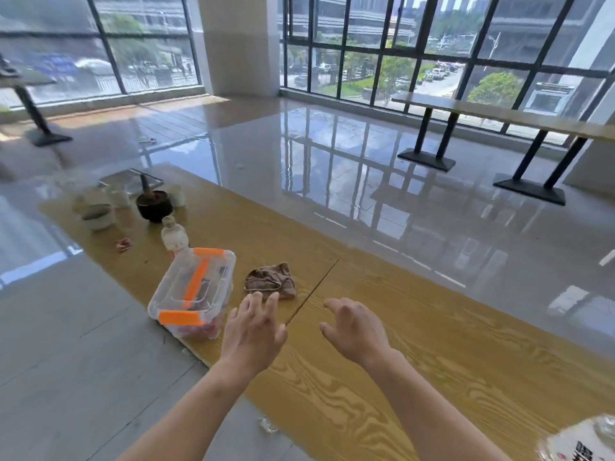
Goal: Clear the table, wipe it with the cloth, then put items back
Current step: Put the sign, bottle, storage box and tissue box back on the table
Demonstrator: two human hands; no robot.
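A crumpled brown cloth [271, 281] lies on the long wooden table [416, 327], just beyond my left hand [253, 331]. My left hand hovers with its fingers spread, the tips close to the cloth, holding nothing. My right hand [354, 331] hangs over bare wood to the right, fingers loosely bent and empty. Left of the cloth stands a clear plastic box [193, 291] with orange clips, at the table's near edge. Behind it is a plastic bottle [173, 239].
Further along the table stand a dark mortar with pestle [153, 202], a pale bowl [97, 216], two small cups [176, 194], a metal tray [131, 179] and a red wrapper [123, 244]. A white printed object [585, 442] shows at the bottom right. Other tables [499, 113] stand by the windows.
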